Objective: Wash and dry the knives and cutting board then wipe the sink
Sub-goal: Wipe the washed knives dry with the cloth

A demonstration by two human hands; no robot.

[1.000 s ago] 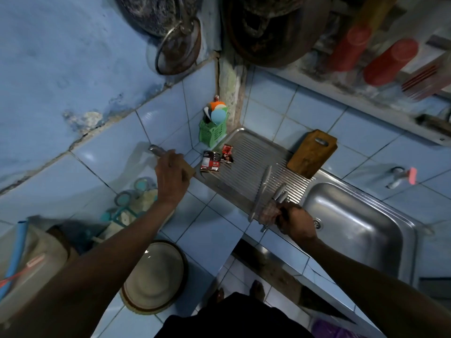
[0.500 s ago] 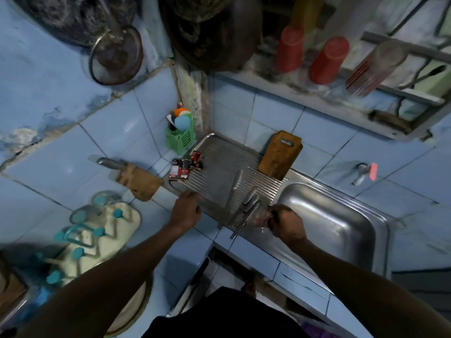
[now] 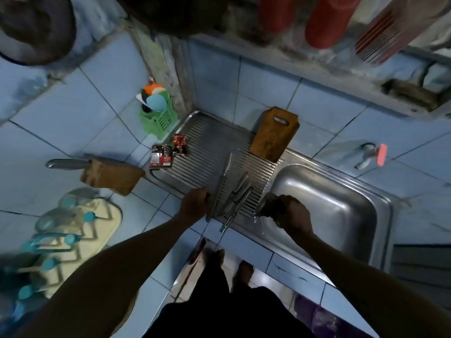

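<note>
Three metal knives (image 3: 231, 193) lie side by side on the ribbed steel drainboard (image 3: 202, 142), handles toward the counter's front edge. My left hand (image 3: 195, 204) is curled on the handle end of the long knife (image 3: 220, 184) at the left of the group. My right hand (image 3: 291, 213) is at the sink's front left corner, shut on a dark wet cloth (image 3: 269, 207). The wooden cutting board (image 3: 274, 134) leans upright against the tiled wall behind the drainboard. The steel sink basin (image 3: 341, 215) holds nothing visible.
A wooden knife block (image 3: 112, 175) with one knife handle (image 3: 67, 164) sticking out lies on the tiled counter at the left. Sachets (image 3: 162, 156) and a green caddy (image 3: 158, 118) sit by the drainboard. The tap (image 3: 371, 154) is on the right wall. A cup rack (image 3: 73, 240) stands at the lower left.
My left hand left the knife in the block at the left, came back across the counter and closed on the long knife's handle. My right hand stayed at the sink corner.
</note>
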